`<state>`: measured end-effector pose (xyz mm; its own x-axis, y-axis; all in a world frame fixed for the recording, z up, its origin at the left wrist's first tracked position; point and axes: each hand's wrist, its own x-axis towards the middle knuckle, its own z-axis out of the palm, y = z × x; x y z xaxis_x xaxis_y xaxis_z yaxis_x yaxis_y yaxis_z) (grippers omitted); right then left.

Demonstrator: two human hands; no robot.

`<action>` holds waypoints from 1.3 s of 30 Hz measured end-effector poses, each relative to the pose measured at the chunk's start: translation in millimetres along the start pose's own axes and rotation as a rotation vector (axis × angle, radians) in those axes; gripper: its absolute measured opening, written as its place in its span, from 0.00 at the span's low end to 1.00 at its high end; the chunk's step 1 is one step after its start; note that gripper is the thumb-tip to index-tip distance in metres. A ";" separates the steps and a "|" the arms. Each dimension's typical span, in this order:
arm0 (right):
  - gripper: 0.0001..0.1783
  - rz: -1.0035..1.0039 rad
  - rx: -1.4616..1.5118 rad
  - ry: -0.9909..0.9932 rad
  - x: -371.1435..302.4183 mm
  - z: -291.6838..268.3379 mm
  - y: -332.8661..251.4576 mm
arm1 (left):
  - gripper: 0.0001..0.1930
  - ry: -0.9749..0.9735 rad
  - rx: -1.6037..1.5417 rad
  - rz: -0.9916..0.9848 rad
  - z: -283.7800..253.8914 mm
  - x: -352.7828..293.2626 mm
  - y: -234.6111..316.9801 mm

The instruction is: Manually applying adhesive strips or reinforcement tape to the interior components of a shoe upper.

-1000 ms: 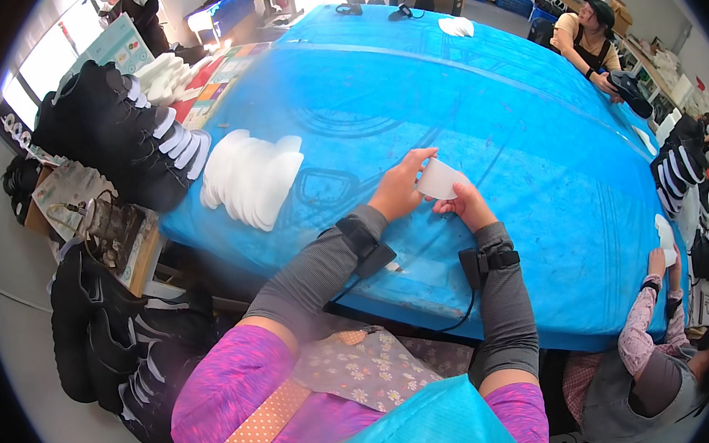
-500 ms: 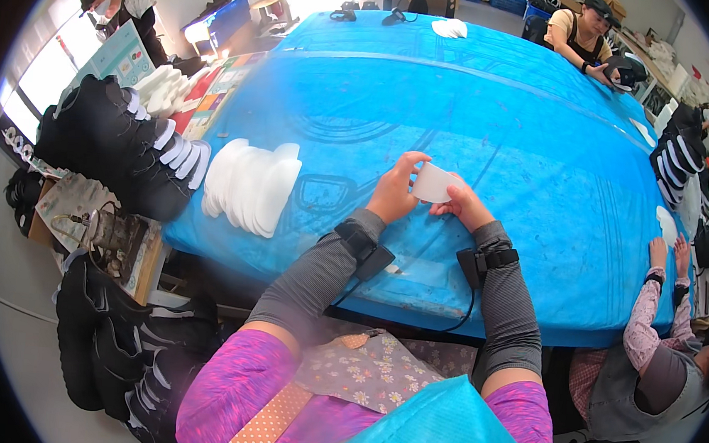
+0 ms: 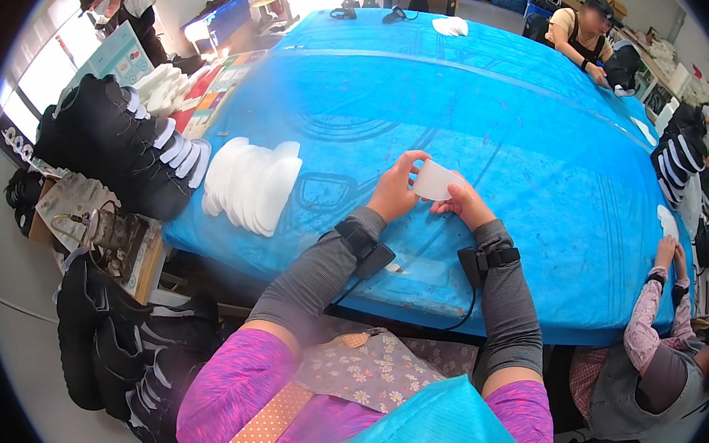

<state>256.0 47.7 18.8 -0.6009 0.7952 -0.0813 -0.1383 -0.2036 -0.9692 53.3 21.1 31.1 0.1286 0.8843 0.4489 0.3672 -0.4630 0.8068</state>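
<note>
Above the blue-covered table, a white insole (image 3: 435,181) is held between my two hands, looking short and slightly curved from here. My left hand (image 3: 396,188) grips its left edge, fingers and thumb closed on it. On the opposite edge, my right hand (image 3: 466,202) pinches it with the thumb across the near face. To the left on the table lies an overlapping row of white insoles (image 3: 251,185), apart from my hands.
Black shoes (image 3: 119,149) are stacked along the table's left edge, with more black shoes (image 3: 124,345) below. A co-worker (image 3: 581,35) handles a black shoe at the far right; another co-worker (image 3: 653,345) sits at the near right. Small white pieces (image 3: 450,27) lie at the far edge.
The insole in my hands has tilted slightly, while both hands stay nearly in place. The far co-worker's shoe has turned and lowered. The near-right co-worker's hands have come together by a white piece.
</note>
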 end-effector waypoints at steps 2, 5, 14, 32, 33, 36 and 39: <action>0.32 0.003 -0.003 0.003 0.5 0.1 -0.1 | 0.26 0.002 -0.013 0.025 0.4 0.1 -0.9; 0.33 -0.001 -0.002 0.004 0.3 -0.1 0.5 | 0.26 -0.005 -0.009 0.029 1.0 0.8 -2.1; 0.33 0.003 0.012 0.004 0.4 -1.4 0.9 | 0.23 -0.031 -0.059 -0.013 1.7 0.5 -2.8; 0.35 -0.035 0.054 -0.036 4.2 -6.6 10.4 | 0.28 -0.004 -0.101 0.004 5.0 2.3 -3.4; 0.35 -0.027 0.045 -0.031 4.7 -6.4 10.6 | 0.28 -0.011 -0.102 0.010 5.6 2.3 -4.0; 0.35 -0.023 0.031 -0.027 4.1 -5.4 9.0 | 0.29 0.003 -0.066 0.027 5.2 2.1 -8.5; 0.35 -0.030 0.030 -0.031 2.5 -4.9 7.4 | 0.30 -0.037 -0.094 -0.007 4.5 3.6 -2.8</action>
<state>257.3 51.0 10.3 -0.6199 0.7834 -0.0450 -0.1795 -0.1974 -0.9637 56.9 25.9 28.7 0.1609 0.8885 0.4296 0.2800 -0.4585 0.8434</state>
